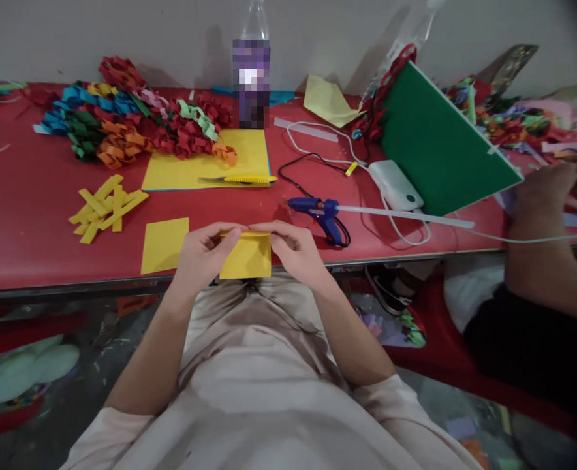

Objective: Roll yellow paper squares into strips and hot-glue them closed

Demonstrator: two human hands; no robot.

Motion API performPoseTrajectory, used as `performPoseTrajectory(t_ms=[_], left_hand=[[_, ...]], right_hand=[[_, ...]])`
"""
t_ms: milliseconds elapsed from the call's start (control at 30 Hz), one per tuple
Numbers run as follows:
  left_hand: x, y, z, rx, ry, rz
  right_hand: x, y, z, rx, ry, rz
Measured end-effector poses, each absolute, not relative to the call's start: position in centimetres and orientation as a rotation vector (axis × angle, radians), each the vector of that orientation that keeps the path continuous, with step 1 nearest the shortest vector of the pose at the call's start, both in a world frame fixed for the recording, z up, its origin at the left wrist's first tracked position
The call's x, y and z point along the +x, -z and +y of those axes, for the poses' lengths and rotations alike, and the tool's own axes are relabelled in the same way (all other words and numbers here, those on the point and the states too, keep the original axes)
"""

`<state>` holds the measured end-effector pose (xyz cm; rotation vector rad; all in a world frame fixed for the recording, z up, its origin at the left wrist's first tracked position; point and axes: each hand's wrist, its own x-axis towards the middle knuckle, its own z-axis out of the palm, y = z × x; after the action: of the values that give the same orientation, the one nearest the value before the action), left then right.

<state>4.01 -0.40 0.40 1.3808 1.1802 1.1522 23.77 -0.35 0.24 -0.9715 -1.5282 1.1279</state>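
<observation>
Right now: both hands pinch one folded yellow paper (247,256) at near edge of red worktop (24,196), over the lap.
L hand (204,251): fingers closed on paper's left top corner, thumb in front.
R hand (291,247): fingertips clamped on paper's right top edge, meeting the L fingertips at the middle.
Paper: held upright-ish, top edge looks folded over; lower part hangs just past worktop edge.
Near left: flat yellow square (164,245) on worktop, just beside L hand, not touched.
Further left: heap of yellow strips (105,207), loose and crossed.
Far mid: big yellow sheet (205,166) w/ yellow-handled cutter (242,179) lying on it; folded paper chains (132,124) in many colours behind; bottle (252,72) at the wall.
Right of hands: blue glue gun (325,215) w/ stick pointing right, black cord looped near it; white charger (395,185) w/ cable.
Far right: green board (440,147) tilted up; co-worker's hand (545,189) and arm at worktop edge.
Risk 1: crease could go crooked, I'd say, since paper is held in air w/o backing.
Risk 2: paper may slip into lap if either pinch loosens.
Risk 3: R wrist is near glue gun; a wide elbow move could knock it or snag the cord. Can't tell if it's hot.
</observation>
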Motion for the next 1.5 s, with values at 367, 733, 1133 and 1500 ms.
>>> performPoseTrajectory(t_ms=[367,733,1133,1500], left_hand=[[4.0,-1.2,-0.6,1.381,-1.053,1.264],[2.2,-1.1,-0.8,1.423,-1.041,1.264],[3.4,-0.6,-0.7,1.386,-1.069,1.285],[4.1,-0.3,-0.7,1.481,-1.276,1.464]], right_hand=[[23.1,0.5,-0.4,-1.11,-1.024,-1.459],[23.2,1.0,-0.7,-1.076,-1.26,-1.355],[23.8,-0.1,-0.5,-1.011,-1.291,-1.448],[23.4,0.4,-0.4,-1.117,-1.146,-1.515]])
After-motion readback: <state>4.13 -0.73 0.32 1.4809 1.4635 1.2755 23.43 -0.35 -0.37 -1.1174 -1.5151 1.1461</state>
